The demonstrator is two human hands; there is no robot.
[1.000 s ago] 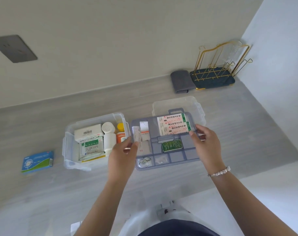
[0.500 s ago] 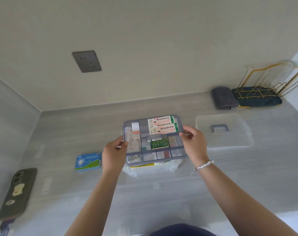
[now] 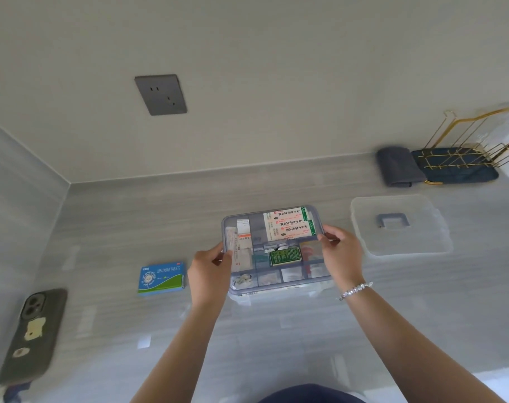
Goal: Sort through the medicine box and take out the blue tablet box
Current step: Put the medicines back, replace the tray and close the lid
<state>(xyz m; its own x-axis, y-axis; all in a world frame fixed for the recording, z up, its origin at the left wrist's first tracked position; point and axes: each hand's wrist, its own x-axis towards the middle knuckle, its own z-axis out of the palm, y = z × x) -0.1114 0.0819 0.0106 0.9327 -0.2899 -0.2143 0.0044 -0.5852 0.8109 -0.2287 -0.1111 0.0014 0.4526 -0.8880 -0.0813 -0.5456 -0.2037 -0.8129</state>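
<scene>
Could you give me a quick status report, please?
Left hand and right hand grip the compartment tray. Blue tablet box already out. Nothing blocking.

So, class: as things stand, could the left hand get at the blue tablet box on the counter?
Probably yes, once it lets go. The left hand grips the grey tray, so it is busy. The blue tablet box lies just beside it on the counter, nothing between.

Single head-worn wide-angle view.
Camera looked forward and down from close above the worktop (image 3: 276,344), facing the rear wall (image 3: 276,82).
</scene>
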